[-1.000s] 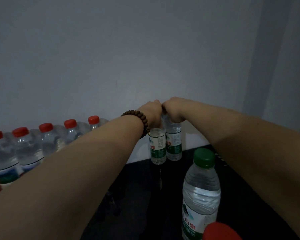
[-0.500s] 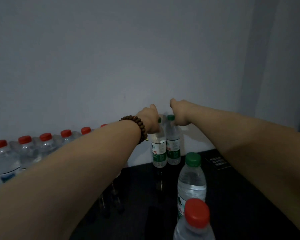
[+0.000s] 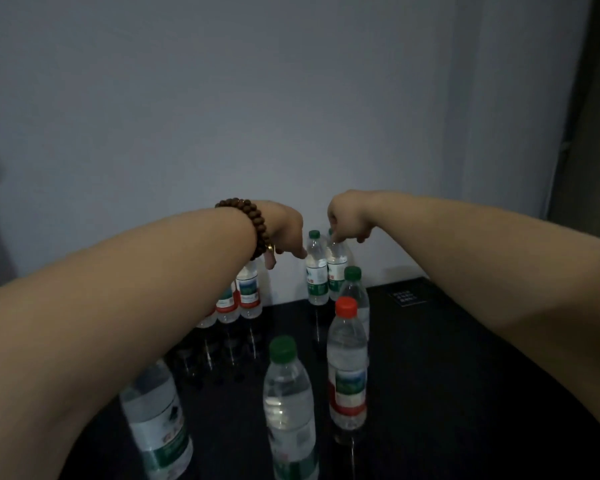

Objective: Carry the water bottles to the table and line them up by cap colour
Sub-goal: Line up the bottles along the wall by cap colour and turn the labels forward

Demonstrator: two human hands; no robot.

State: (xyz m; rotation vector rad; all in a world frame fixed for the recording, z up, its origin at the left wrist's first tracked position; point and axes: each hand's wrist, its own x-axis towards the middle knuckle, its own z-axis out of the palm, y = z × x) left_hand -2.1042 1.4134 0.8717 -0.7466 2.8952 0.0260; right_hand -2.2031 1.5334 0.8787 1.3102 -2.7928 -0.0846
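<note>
Water bottles [image 3: 347, 368] upright on black table [image 3: 465, 375] against grey wall [image 3: 291, 98]

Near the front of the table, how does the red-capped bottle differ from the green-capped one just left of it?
The red-capped bottle has a red cap and a red band on its label; the green-capped bottle has a green cap and green on its label. The green-capped bottle stands nearer the camera and to the left; the red-capped bottle stands farther back. Both are clear, capped and upright on the dark table.
</note>
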